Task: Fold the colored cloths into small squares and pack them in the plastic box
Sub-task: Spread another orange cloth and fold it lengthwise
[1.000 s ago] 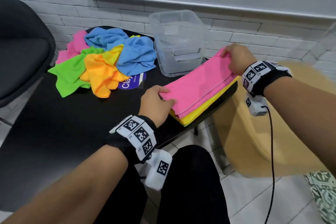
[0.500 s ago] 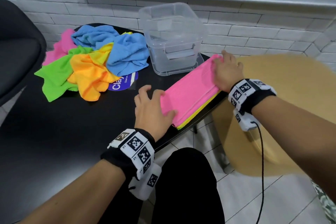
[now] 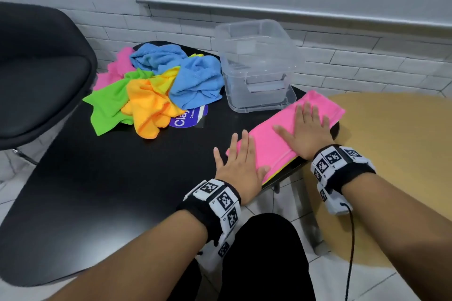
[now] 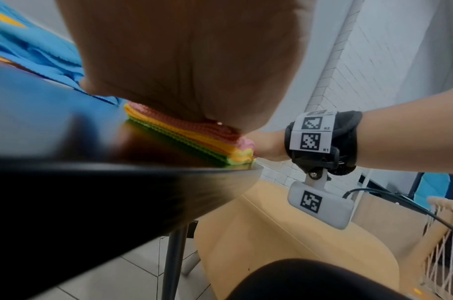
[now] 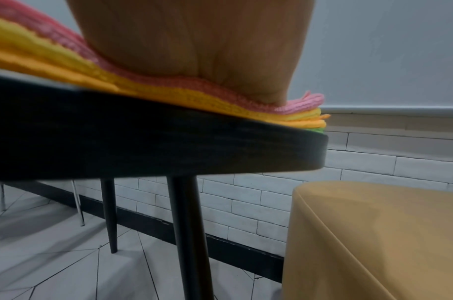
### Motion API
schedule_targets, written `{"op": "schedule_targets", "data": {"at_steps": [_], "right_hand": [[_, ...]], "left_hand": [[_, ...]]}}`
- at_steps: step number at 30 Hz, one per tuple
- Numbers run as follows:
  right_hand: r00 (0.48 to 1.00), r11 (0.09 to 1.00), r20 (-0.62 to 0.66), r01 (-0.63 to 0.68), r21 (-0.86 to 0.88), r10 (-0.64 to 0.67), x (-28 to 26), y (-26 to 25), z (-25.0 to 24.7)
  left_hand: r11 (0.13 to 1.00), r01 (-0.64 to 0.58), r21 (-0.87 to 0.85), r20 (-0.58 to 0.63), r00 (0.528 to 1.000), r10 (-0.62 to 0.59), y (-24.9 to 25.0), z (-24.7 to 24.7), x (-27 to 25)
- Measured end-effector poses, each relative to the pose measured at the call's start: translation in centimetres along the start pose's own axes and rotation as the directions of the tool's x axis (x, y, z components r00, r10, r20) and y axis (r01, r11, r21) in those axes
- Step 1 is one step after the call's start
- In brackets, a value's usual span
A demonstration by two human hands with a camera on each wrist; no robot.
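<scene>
At the counter's (image 3: 102,190) near right edge, the left hand (image 3: 238,168) and right hand (image 3: 304,131) lie flat, fingers spread, pressing the pink cloth (image 3: 274,144) atop a folded stack. It looks soft, light and floppy; best pinched at its short ends. Farther back stands the plastic box (image 3: 256,66), with the loose cloths (image 3: 159,85) heaped to its left; nothing blocks the way.

A purple sticker (image 3: 189,118) on the table (image 3: 97,190), half under the cloth pile (image 3: 156,85), reads "Cla", perhaps "Clay"; its small white line is unreadable. The right wrist band (image 4: 312,132) tags read "R1", "R2"
</scene>
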State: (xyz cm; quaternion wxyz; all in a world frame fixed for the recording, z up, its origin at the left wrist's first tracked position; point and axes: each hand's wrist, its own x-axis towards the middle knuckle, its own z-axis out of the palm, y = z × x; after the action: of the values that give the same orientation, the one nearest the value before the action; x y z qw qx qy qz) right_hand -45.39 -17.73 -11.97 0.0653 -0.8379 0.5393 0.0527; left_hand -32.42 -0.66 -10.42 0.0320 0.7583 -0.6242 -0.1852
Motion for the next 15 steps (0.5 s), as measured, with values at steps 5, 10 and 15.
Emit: {"op": "schedule_targets", "data": {"at_steps": [5, 10, 15], "right_hand": [[0.999, 1.0, 0.048, 0.003, 0.0, -0.003, -0.2, -0.2, -1.0], [0.994, 0.995, 0.104, 0.003, 0.104, -0.014, -2.0, -0.8, -3.3], [0.988, 0.979, -0.053, 0.154, 0.135, -0.148, -5.3, -5.6, -4.8]], "left_hand": [[0.997, -0.028, -0.076, 0.053, 0.998, 0.032, -0.6, -0.9, -0.1], [0.989, 0.073, -0.13, -0.012, 0.997, -0.076, -5.1, -3.9, -1.5], [0.941, 0.338, -0.01, -0.02, 0.941, -0.338, -13.7, -6.6, -4.7]]}}
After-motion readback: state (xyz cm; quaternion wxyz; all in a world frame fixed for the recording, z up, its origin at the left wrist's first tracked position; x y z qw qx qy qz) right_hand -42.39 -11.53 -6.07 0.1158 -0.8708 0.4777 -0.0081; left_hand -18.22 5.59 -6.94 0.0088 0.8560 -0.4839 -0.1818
